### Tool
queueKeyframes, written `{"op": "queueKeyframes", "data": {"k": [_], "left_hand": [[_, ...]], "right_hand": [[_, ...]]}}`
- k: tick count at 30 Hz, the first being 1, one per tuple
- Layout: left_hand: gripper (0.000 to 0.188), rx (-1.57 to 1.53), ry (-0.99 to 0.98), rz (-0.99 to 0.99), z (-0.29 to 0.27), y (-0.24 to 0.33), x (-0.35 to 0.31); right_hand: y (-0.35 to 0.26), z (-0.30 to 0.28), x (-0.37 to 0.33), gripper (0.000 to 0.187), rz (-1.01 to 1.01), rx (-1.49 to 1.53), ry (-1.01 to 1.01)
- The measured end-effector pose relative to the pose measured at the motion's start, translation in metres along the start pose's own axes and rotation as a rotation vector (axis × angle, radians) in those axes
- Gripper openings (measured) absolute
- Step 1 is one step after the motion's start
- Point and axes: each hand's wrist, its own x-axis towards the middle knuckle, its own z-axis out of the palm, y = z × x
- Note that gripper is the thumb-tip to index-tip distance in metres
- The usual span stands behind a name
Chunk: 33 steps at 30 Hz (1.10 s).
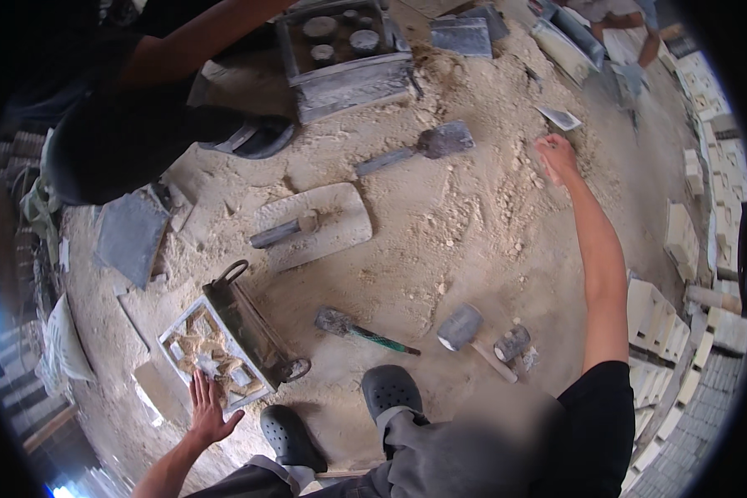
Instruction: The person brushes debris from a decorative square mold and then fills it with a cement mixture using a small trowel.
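My left hand (207, 408) lies with fingers stretched at the near edge of a metal-rimmed casting box (267, 390), its fingertips reaching broken pale chunks (216, 358) inside. The box has looped handles on its dark side. Far to the right, my outstretched right hand (558, 158) is low over the loose sand (506, 183). Its fingers are bent, with the thumb apart, and I see nothing held in them. Just beyond it lies a small pale pointed blade or plate (561, 118).
A float trowel (328, 220), shovel (446, 139), green-handled brush-like tool (365, 332) and mallet (461, 327) lie on sand. Beside the mallet is a dark cylinder (512, 341). Another person's arm (216, 37) extends near a far box (349, 87). Pale blocks (651, 319) line the right.
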Motion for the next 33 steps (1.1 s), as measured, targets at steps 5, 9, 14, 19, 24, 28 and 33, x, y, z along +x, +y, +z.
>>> {"op": "queueKeyframes", "data": {"k": [5,9,14,19,24,28,33], "left_hand": [[0.11,-0.006,-0.043,-0.059,-0.018,0.012,-0.007],[0.108,-0.031,-0.022,-0.034,-0.021,0.018,0.003],[0.106,-0.005,-0.038,-0.05,-0.031,0.021,-0.005],[0.106,-0.017,-0.068,-0.013,-0.041,0.019,-0.004],[0.106,-0.028,-0.028,0.004,-0.039,0.016,-0.007],[0.106,-0.03,0.005,0.055,-0.027,0.011,-0.002],[0.107,-0.015,0.05,0.113,-0.022,0.005,-0.006]], "right_hand": [[-0.012,0.024,-0.013,0.031,-0.033,-0.007,-0.04],[-0.002,0.026,0.012,0.032,-0.194,-0.058,0.097],[-0.054,0.066,0.042,0.033,-0.06,0.017,0.056],[-0.048,0.084,0.059,0.036,-0.056,0.076,0.164],[-0.029,0.097,0.033,0.041,-0.144,0.022,0.256],[-0.017,0.074,0.002,0.041,-0.083,0.07,0.24],[-0.009,0.068,-0.076,0.04,-0.096,0.049,0.231]]}}
